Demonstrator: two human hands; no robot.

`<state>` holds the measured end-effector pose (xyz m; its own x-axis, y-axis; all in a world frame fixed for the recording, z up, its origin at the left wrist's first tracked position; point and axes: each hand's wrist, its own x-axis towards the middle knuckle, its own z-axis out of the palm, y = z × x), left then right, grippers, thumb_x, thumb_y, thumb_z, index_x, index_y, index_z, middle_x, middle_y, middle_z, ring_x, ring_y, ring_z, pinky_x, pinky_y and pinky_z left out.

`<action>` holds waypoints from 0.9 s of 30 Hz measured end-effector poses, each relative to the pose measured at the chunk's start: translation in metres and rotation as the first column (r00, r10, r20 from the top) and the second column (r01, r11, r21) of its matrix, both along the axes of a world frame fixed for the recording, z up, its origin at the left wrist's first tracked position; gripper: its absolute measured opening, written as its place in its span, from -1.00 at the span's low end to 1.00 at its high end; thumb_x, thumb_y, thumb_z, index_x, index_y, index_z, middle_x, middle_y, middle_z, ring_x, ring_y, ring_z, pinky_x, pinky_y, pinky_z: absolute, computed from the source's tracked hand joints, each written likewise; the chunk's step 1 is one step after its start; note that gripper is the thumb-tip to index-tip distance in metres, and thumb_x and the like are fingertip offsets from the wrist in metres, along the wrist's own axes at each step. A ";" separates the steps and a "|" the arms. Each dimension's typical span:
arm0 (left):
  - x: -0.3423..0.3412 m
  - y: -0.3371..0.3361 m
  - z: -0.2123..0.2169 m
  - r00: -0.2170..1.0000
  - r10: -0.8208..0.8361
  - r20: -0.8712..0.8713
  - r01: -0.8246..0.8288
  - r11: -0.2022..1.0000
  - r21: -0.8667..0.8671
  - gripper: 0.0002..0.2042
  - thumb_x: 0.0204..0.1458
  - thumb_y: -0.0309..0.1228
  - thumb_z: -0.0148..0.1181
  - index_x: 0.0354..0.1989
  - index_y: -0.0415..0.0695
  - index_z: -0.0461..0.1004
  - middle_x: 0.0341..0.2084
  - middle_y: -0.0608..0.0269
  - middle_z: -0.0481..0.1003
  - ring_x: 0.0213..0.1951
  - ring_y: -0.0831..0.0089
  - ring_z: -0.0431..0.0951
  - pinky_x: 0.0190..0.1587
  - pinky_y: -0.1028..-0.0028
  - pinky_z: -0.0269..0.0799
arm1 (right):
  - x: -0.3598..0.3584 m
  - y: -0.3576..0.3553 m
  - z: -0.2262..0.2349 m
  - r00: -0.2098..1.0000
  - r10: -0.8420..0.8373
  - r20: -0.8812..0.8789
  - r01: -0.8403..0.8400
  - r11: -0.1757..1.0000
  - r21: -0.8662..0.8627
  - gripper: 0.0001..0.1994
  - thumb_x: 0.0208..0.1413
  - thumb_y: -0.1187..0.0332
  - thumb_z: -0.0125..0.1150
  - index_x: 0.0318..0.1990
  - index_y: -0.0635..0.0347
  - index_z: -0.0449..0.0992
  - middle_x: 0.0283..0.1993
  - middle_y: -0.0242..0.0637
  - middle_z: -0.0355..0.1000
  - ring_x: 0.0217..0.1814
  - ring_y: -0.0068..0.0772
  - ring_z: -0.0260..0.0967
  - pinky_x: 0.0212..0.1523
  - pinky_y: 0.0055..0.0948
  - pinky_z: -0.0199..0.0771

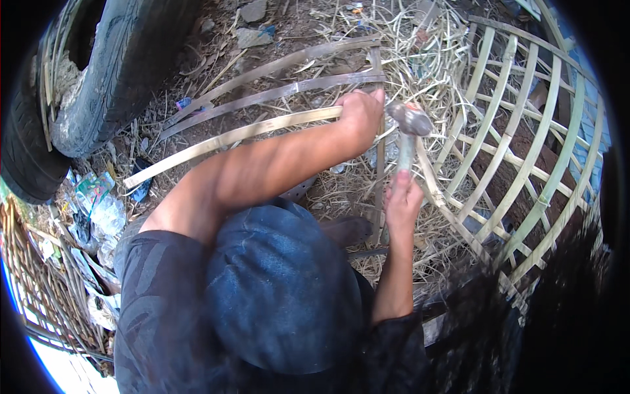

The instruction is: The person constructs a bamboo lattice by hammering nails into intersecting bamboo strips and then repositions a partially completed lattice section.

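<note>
My left hand (361, 117) is closed around the right end of a pale, split-bamboo strip (256, 129). Under that hand, an upright strip (378, 187) crosses the pale one; whether the fingers also pinch something small is hidden. My right hand (402, 197) grips the lower handle of a hammer (407, 154). Its grey hammer head (411, 120), smeared by motion, is just right of my left fingers. Two darker strips, a middle one (262, 92) and a far one (289, 59), run roughly alongside the pale strip, their right ends meeting the upright piece.
An open bamboo lattice (525, 131) stands at the right. Curly shavings (433, 72) cover the ground beside it. Large tyres (105, 85) stand at the far left, with plastic litter (102, 210) and a bundle of sticks (46, 289) nearer. A dark cloth cap (282, 289) blocks the lower middle.
</note>
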<state>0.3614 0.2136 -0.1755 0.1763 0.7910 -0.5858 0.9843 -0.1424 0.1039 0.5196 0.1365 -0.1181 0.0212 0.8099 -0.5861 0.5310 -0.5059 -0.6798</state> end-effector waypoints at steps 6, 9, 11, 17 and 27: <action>0.000 0.000 0.006 0.998 -0.046 0.031 0.047 0.998 -0.040 -0.27 -0.32 -0.33 0.44 0.04 -0.35 0.18 -0.28 0.16 0.53 -0.23 0.30 0.58 -0.42 0.29 0.57 | 0.007 0.001 -0.005 0.988 0.116 0.100 -0.119 0.993 0.020 -0.48 0.26 -0.12 -0.17 -0.50 0.18 0.30 -0.70 -0.51 0.17 -0.77 -0.70 0.05 -0.77 -0.66 0.00; -0.001 -0.003 -0.002 0.999 0.049 -0.011 -0.049 0.999 0.020 -0.30 -0.28 -0.33 0.41 0.04 -0.33 0.19 -0.28 0.14 0.54 -0.24 0.28 0.58 -0.40 0.29 0.57 | 0.003 0.000 -0.002 0.999 0.047 0.013 -0.047 0.998 0.034 -0.48 0.26 -0.12 -0.18 -0.50 0.18 0.30 -0.70 -0.51 0.17 -0.78 -0.69 0.04 -0.78 -0.66 0.00; 0.007 -0.001 -0.001 0.996 0.076 0.039 -0.076 0.997 0.006 -0.34 -0.25 -0.35 0.39 0.03 -0.31 0.20 -0.28 0.13 0.53 -0.27 0.28 0.59 -0.38 0.28 0.57 | 0.003 -0.003 0.014 1.000 -0.005 -0.003 0.006 1.000 0.019 -0.47 0.26 -0.13 -0.18 -0.50 0.19 0.30 -0.71 -0.49 0.16 -0.78 -0.69 0.05 -0.80 -0.65 0.00; -0.004 0.002 0.000 0.998 0.054 0.044 -0.053 0.998 -0.020 -0.36 -0.26 -0.36 0.40 0.00 -0.32 0.22 -0.28 0.16 0.52 -0.26 0.27 0.59 -0.36 0.26 0.58 | 0.001 0.012 -0.002 0.990 0.105 0.093 -0.104 0.994 -0.017 -0.51 0.27 -0.01 -0.11 -0.56 0.21 0.30 -0.68 -0.48 0.19 -0.64 -0.69 0.12 -0.63 -0.63 0.06; 0.000 0.000 0.004 0.998 -0.009 0.066 0.012 0.999 -0.046 -0.18 -0.43 -0.30 0.51 0.05 -0.35 0.19 -0.20 0.14 0.48 -0.19 0.25 0.57 -0.35 0.21 0.59 | 0.010 0.005 0.013 0.990 0.062 0.128 -0.055 0.997 -0.055 -0.52 0.28 0.01 -0.12 -0.55 0.21 0.33 -0.70 -0.48 0.18 -0.68 -0.64 0.11 -0.66 -0.53 0.05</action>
<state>0.3614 0.2140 -0.1716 0.2240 0.7613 -0.6085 0.9736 -0.1462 0.1755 0.5299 0.1414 -0.1054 0.0534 0.7808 -0.6225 0.6428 -0.5039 -0.5769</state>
